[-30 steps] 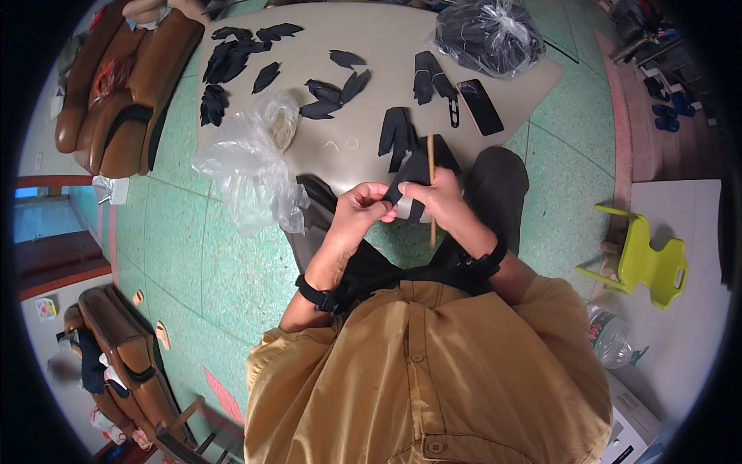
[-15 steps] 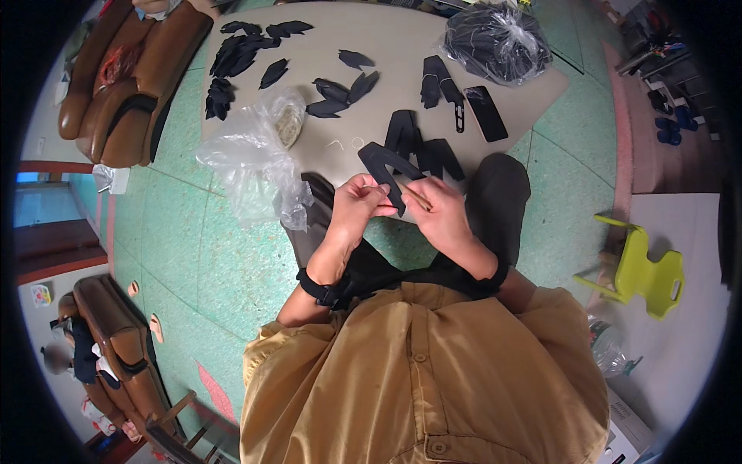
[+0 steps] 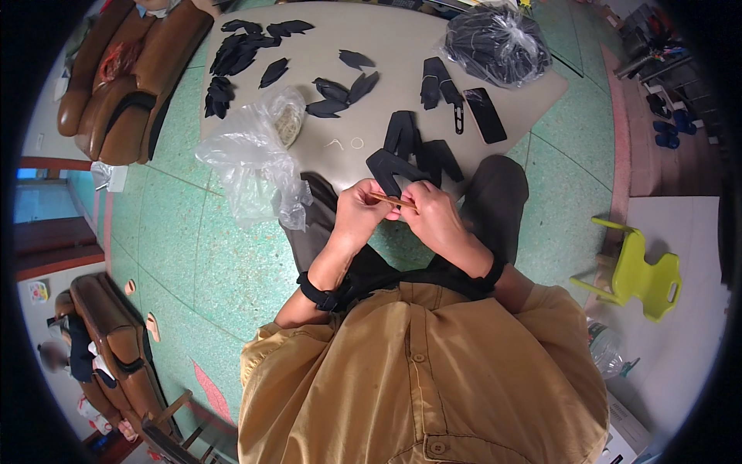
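Observation:
Close together at the table's near edge, both my hands are closed over a black V-shaped fabric piece (image 3: 389,165). My left hand (image 3: 357,215) pinches the lower end of that piece. Between the fingertips of my right hand (image 3: 433,214) is a thin brown wooden stick (image 3: 396,202), lying nearly level across to the left fingers. The fingers hide the fabric's lower end. Just beyond, more black V-shaped pieces (image 3: 402,131) rest on the table. Two thin pale bands (image 3: 357,143) lie to the left of them.
On the beige table (image 3: 309,147) are loose black pieces (image 3: 236,54), an open clear plastic bag (image 3: 259,166) with pale contents, a banded black bundle (image 3: 431,81), a slotted black tool (image 3: 459,118), a phone (image 3: 485,114) and a filled clear bag (image 3: 498,46). A green chair (image 3: 641,271) stands right.
The stick has turned from slanting to nearly level and now reaches the left fingers. The held fabric piece has shifted slightly right and down, and my hands are closer together.

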`<state>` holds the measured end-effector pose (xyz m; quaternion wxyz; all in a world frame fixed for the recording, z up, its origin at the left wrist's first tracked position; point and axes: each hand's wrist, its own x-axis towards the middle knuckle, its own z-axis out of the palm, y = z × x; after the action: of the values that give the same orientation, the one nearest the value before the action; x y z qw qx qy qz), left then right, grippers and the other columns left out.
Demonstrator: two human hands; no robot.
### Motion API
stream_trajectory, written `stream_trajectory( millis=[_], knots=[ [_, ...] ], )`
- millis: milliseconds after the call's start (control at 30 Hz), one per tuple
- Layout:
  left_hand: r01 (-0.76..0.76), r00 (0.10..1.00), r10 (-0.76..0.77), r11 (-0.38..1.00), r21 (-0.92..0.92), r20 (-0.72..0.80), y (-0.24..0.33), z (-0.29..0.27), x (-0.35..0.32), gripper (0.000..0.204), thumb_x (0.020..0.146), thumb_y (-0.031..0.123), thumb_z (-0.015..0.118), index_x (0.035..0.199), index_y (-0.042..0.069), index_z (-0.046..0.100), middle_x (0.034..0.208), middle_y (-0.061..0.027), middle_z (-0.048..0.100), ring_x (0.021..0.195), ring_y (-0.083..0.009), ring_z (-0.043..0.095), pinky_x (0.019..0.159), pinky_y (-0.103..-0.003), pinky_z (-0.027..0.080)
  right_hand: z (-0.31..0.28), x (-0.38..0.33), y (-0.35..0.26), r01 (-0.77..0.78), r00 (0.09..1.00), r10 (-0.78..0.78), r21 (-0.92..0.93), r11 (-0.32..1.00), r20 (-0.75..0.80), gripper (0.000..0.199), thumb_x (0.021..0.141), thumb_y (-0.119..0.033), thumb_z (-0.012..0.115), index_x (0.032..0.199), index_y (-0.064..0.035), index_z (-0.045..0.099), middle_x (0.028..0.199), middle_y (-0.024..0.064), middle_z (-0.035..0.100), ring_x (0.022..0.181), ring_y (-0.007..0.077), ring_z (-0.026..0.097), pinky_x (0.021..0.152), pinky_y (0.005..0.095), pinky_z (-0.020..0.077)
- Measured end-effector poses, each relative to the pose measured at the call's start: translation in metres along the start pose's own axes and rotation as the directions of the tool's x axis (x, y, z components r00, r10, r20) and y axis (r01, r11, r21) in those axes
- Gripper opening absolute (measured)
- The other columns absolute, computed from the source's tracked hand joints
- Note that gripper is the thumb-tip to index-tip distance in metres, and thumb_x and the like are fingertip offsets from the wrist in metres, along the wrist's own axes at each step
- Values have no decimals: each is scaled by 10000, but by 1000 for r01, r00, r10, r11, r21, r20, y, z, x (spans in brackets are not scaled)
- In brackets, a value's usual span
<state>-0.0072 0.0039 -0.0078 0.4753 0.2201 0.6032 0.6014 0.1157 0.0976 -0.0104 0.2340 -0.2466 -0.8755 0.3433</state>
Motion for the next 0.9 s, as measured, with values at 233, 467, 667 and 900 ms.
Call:
stream_trajectory(
  millis=[233, 467, 667, 900],
  knots=[
    [-2, 995, 10, 996, 84, -103, -1, 1, 2, 47, 757, -66, 566, 787, -39, 543, 729, -75, 617, 627, -103, 595, 603, -219, 509, -10, 11, 0, -169, 976, 127, 251, 953, 177, 115, 728, -51, 597, 803, 2, 528, 714, 102, 557, 604, 179, 553, 561, 291, 438],
    [-4, 999, -1, 991, -130, -37, 3, -1, 6, 55, 775, -14, 597, 763, 15, 553, 678, -29, 591, 584, -89, 561, 541, -207, 464, -14, 13, 8, -258, 964, 245, 549, 795, 99, 145, 844, -156, 582, 845, -11, 573, 671, 0, 521, 563, 54, 466, 504, 213, 376],
    [19, 999, -12, 979, -204, 32, 1, -1, 5, 63, 788, 16, 600, 755, 36, 549, 699, -18, 591, 587, -74, 529, 541, -202, 428, -5, 5, 6, -486, 865, 404, 696, 529, 297, 133, 854, -162, 589, 834, -31, 585, 614, -72, 444, 520, 6, 357, 445, 190, 288],
    [-22, 999, 33, 973, -232, 43, -3, -4, 3, 75, 785, 17, 608, 753, 51, 549, 679, 1, 573, 564, -55, 486, 524, -192, 391, -4, 3, -2, -535, 825, 413, 767, 354, 385, 159, 842, -169, 602, 799, -18, 581, 593, -44, 452, 466, 18, 376, 432, 197, 306]
  ],
)
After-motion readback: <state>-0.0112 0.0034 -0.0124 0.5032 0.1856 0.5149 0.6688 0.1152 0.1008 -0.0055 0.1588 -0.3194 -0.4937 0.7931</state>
